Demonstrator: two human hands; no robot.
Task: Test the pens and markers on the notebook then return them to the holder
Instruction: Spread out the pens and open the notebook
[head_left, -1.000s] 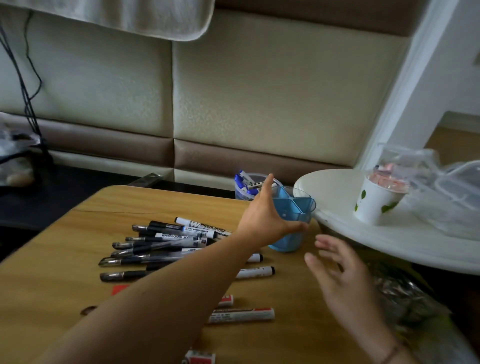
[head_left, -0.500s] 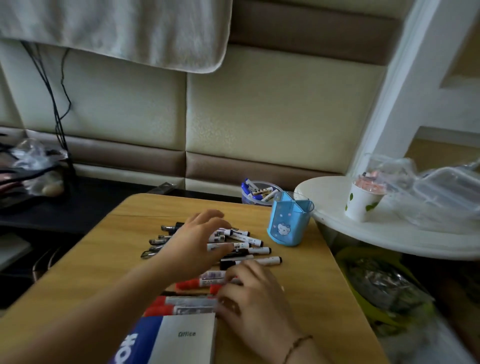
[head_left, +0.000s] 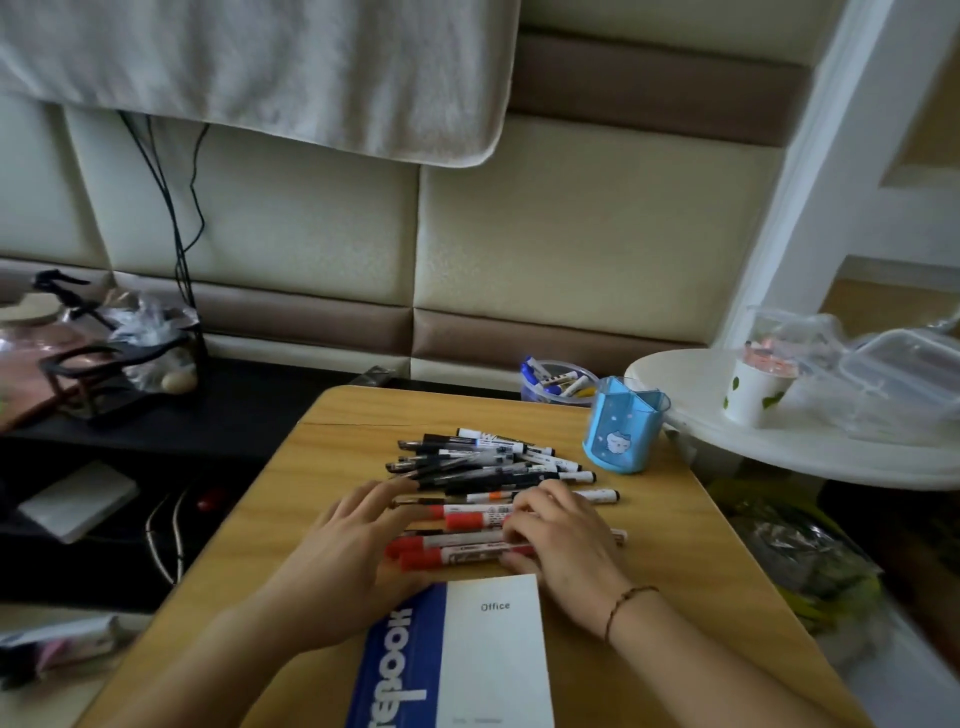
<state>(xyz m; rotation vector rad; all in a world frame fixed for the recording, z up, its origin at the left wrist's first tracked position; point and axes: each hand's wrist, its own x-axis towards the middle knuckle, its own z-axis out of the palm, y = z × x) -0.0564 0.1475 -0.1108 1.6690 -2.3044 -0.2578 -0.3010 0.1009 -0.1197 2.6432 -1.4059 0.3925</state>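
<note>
My left hand (head_left: 349, 540) lies with fingers straight and spread over the near end of the pile of pens and markers (head_left: 493, 473), fingertips touching the barrels and gripping nothing. My right hand (head_left: 563, 530) is cupped over the red markers (head_left: 457, 551) just beyond the notebook (head_left: 483, 660); its fingers are curled down, but I cannot tell whether they have closed on one.

The whole pile sits just beyond the notebook, black ones farther out, red ones nearest it. I judge them light, stiff and smooth, and being round they will roll and slip against each other, so I would pinch one at mid-barrel, clear of the cap, and lift it straight off its neighbours. The notebook is closed, cover up, with my left wrist touching its far corner; it looks thin and bendy and needs opening before any testing.

The blue holder (head_left: 626, 426) stands upright, beyond the notebook and to its right, past the pile and apart from it. It looks light enough to tip if a marker is jabbed in. Behind it is a clear tub (head_left: 558, 387) of small items, and to its right a white round table (head_left: 779, 452) with a paper cup (head_left: 753, 389).
</note>
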